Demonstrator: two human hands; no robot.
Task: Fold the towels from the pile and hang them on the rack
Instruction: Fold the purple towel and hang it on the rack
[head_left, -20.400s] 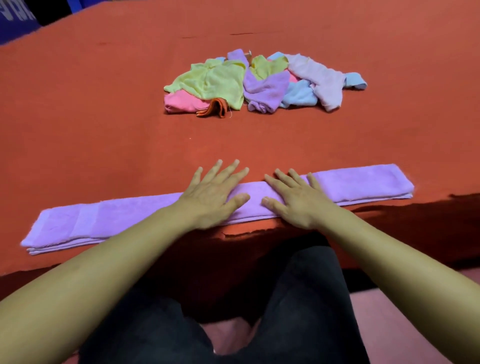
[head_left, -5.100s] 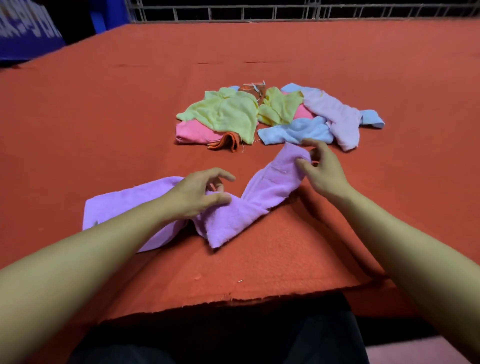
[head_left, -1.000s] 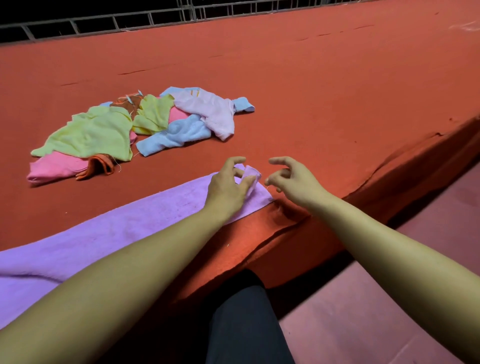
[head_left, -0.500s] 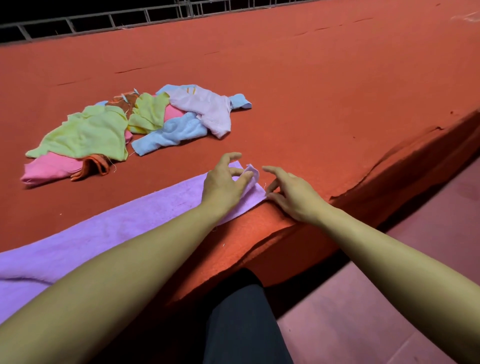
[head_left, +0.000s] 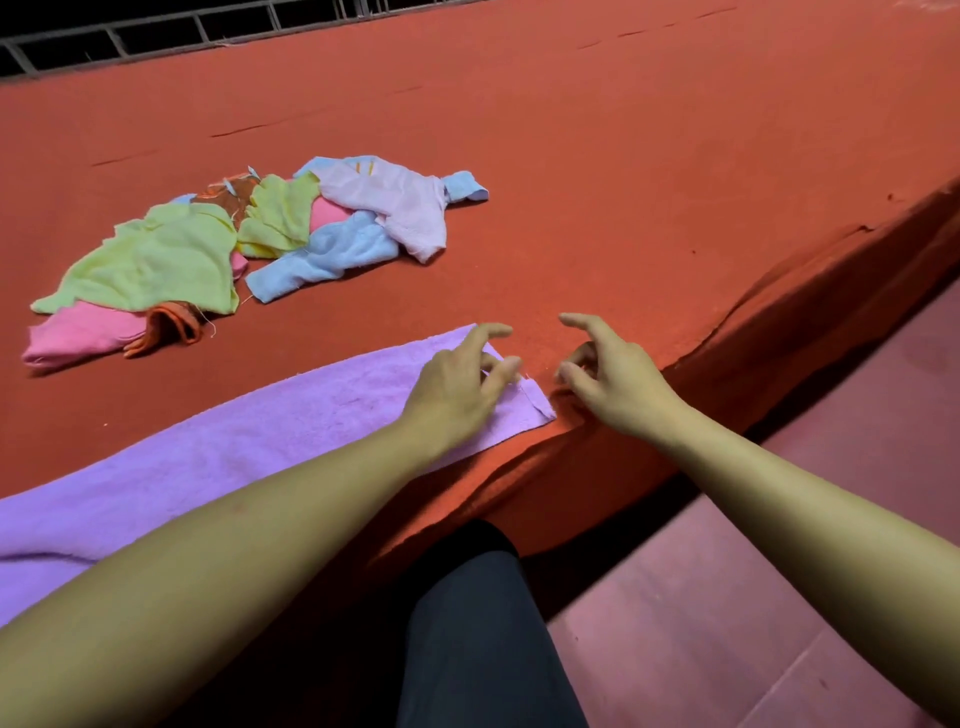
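Note:
A long purple towel (head_left: 249, 447) lies flat along the near edge of the red-covered table (head_left: 623, 182). Its right end is laid out flat with both corners down. My left hand (head_left: 457, 389) hovers over that end with loosely bent fingers and grips nothing. Just right of the towel's end, my right hand (head_left: 608, 374) is over the red cloth, fingers loosely curled and empty. The pile of towels (head_left: 249, 239), in yellow-green, pink, blue, pale pink and orange, lies further back on the left.
A metal rail frame (head_left: 156, 31) runs along the far edge of the table. The red table cover is wrinkled and hangs over the near edge (head_left: 727, 332). The pink floor (head_left: 779, 571) lies to the right, and my dark trouser leg (head_left: 478, 649) is below.
My left hand has let go of the towel's right corner, which now lies flat. My right hand has lifted slightly off the towel's end.

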